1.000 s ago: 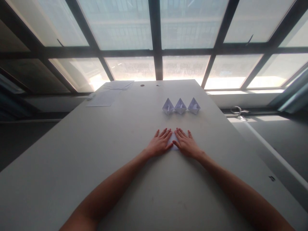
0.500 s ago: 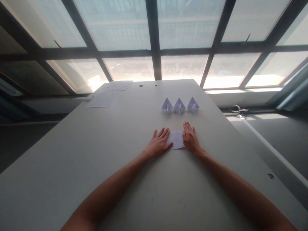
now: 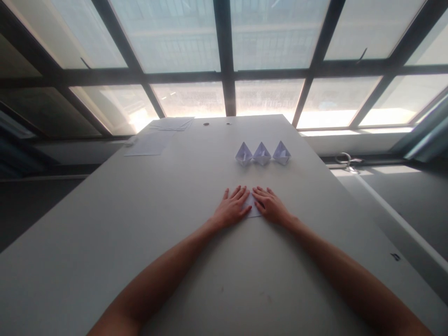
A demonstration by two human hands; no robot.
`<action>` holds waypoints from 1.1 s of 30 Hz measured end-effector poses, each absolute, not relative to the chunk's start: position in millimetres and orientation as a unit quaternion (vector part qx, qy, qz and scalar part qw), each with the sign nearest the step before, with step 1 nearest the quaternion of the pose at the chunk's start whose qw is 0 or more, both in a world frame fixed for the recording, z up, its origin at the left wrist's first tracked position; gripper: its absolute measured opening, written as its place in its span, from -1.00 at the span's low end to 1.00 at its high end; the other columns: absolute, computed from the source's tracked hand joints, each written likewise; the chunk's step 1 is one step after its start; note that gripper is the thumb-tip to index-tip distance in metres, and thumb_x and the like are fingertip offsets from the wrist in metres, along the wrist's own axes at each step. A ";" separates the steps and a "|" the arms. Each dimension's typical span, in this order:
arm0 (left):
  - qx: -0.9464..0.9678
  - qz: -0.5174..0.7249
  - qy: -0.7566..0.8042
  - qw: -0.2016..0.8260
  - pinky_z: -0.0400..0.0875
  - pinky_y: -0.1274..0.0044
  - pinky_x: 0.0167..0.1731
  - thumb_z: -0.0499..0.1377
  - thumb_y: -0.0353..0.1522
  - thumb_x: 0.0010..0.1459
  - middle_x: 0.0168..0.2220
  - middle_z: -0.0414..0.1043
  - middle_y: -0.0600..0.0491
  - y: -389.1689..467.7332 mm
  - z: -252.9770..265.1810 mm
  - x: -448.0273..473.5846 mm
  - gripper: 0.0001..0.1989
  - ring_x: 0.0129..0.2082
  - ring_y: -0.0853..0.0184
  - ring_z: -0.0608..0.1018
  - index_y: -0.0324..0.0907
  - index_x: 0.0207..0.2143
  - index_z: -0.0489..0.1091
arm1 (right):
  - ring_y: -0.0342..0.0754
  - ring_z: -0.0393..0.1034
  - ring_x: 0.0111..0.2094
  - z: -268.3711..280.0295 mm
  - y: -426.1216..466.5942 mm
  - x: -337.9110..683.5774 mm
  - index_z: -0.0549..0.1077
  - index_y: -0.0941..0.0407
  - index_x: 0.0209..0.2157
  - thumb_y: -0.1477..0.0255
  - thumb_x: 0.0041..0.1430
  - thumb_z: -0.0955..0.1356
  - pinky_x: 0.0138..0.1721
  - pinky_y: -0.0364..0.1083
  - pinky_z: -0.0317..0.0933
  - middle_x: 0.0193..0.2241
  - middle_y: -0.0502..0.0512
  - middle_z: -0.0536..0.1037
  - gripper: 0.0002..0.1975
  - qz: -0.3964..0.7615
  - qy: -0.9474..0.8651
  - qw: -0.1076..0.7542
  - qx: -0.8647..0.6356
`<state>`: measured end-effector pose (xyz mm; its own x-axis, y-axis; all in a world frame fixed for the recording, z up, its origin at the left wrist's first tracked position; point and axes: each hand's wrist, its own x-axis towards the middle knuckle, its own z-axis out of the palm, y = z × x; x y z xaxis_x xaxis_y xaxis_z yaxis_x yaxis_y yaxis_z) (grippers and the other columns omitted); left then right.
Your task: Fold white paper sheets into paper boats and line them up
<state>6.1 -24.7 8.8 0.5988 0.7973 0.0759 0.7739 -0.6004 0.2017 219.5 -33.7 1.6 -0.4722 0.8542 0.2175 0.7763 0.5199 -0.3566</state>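
A small sheet of white paper [image 3: 252,209] lies flat on the table between my hands, most of it covered by them. My left hand [image 3: 231,205] rests flat with spread fingers on its left part. My right hand [image 3: 270,205] lies palm down on its right part, fingers stretched out towards the left hand. Beyond the hands stand three folded paper boats, left [image 3: 244,154], middle [image 3: 262,153] and right [image 3: 281,153], in a row with their points up.
The white table [image 3: 168,210] runs away from me to a window wall [image 3: 227,56]. Loose white sheets [image 3: 149,143] lie at its far left. A roundish metallic object [image 3: 345,158] sits beyond the right edge. A small dark mark [image 3: 395,256] shows near that edge.
My right hand has moved left across the paper, its fingers now close to the left hand's and covering more of the sheet. The left hand has stayed in place.
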 end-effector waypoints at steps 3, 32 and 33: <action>0.898 0.082 0.425 0.085 -0.26 0.06 0.33 -0.14 -0.03 0.36 0.41 -0.08 -0.04 -24.7 11.0 4.7 -0.36 0.42 0.16 -0.06 -0.06 0.39 -0.06 | 0.03 0.02 0.35 3.5 -33.1 220.3 0.26 0.16 0.28 0.40 0.33 0.18 0.35 0.16 -0.23 0.31 0.23 0.21 -0.49 0.095 -0.845 0.168 -0.499; 0.875 0.156 0.435 0.143 -0.07 0.17 0.33 -0.10 -0.11 0.40 0.26 0.28 0.02 -24.0 18.1 3.0 -0.57 0.33 0.26 0.23 -0.02 0.11 0.41 | 0.11 0.14 0.29 15.5 -32.2 231.5 0.50 0.01 0.05 0.25 0.32 0.29 0.32 0.33 -0.29 0.19 0.19 0.40 -0.67 0.105 -0.854 0.243 -0.448; 0.872 0.157 0.439 0.146 -0.06 0.18 0.33 -0.14 -0.12 0.41 0.26 0.29 0.03 -23.3 17.9 2.9 -0.56 0.32 0.27 0.23 -0.01 0.10 0.42 | 0.11 0.16 0.28 18.1 -33.4 232.0 0.49 0.00 0.06 0.23 0.29 0.33 0.32 0.32 -0.28 0.19 0.19 0.41 -0.65 0.109 -0.865 0.238 -0.428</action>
